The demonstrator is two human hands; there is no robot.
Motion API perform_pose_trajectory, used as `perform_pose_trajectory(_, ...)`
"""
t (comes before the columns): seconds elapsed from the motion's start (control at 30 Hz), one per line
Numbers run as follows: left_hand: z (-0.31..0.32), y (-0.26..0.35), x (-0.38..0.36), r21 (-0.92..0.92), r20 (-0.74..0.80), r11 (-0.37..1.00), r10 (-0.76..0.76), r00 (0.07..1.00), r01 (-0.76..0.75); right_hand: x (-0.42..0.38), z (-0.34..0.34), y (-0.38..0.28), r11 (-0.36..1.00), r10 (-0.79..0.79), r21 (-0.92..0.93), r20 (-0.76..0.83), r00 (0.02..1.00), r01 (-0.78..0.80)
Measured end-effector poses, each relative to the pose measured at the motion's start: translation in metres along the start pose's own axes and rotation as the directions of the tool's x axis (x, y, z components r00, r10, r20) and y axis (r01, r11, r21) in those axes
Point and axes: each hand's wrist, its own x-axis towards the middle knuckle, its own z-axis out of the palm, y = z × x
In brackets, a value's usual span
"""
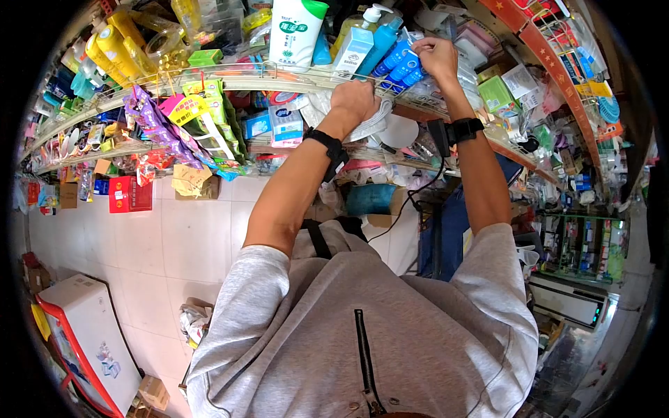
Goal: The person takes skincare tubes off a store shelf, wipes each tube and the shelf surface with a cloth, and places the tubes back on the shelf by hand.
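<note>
On a curved wire-edged shelf [247, 81], several blue cylindrical containers with white print [403, 70] are being kept side by side. Their upper ends are being touched by the right grip [437, 59], whose fingers are being held bent and nearly together; whether one container is being grasped cannot be told.

The left grip [357, 101] is being held in a loose curl, knuckles up, at the shelf's front edge, against a crumpled greyish-white cloth [369, 127]; how far it is being closed underneath, and whether the cloth is being grasped, cannot be told.

Between the left grip and the blue containers, a white-and-light-blue box [353, 51] is being stood on the shelf, with a blue pump bottle with a white top [380, 47] being kept just beside it. Farther left, a large white bottle with a green cap [296, 35] is being displayed upright. Below the shelf edge, purple and green packets [202, 125] are being held in a cluster.
</note>
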Motion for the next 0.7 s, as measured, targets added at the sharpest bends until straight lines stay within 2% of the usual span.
perform_pose_trajectory(0.1, 0.002, 0.000, 0.000, 0.004, -0.006, 1.000, 0.000, 1.000, 0.000, 0.005, 0.000, 0.006, 0.997, 0.073, 0.040, 0.015, 0.997, -0.073)
perform_pose_trajectory(0.53, -0.004, 0.003, -0.003, 0.022, 0.007, 1.000, -0.009, 1.000, 0.009, 0.015, -0.002, 0.007, 0.988, 0.147, -0.044, 0.015, 0.989, -0.147)
perform_pose_trajectory(0.63, -0.002, 0.002, -0.002, 0.018, 0.015, 1.000, -0.012, 1.000, 0.011, 0.015, -0.006, 0.007, 0.981, 0.148, -0.128, 0.018, 0.989, -0.145)
perform_pose_trajectory(0.7, 0.002, 0.000, -0.001, 0.013, 0.022, 1.000, -0.008, 1.000, 0.007, 0.017, -0.008, 0.015, 0.955, 0.004, -0.295, -0.043, 0.999, -0.017)
